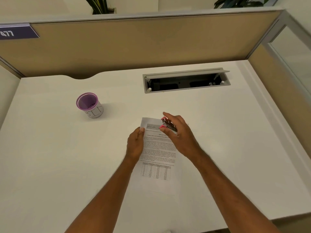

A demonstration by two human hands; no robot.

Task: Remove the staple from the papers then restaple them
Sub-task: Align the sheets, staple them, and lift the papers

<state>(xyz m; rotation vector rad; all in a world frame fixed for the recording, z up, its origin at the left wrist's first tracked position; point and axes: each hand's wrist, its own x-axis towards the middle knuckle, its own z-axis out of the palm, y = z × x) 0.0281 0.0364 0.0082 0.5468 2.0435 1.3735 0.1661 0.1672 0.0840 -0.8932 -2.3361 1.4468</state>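
1. Papers (159, 165) flat on the white desk (218, 132), near centre.
2. Left hand (135, 145) pressing the papers' left edge, fingers curled at the edge.
3. Right hand (180, 135) wrapped around a pink stapler (167, 125), over the papers' far right corner.
4. Purple pen cup (89, 105) far left, well apart.

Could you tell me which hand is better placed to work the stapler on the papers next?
The right hand. It already grips the stapler over the top edge of the papers, while the left hand lies on the papers' left edge and steadies them on the desk.
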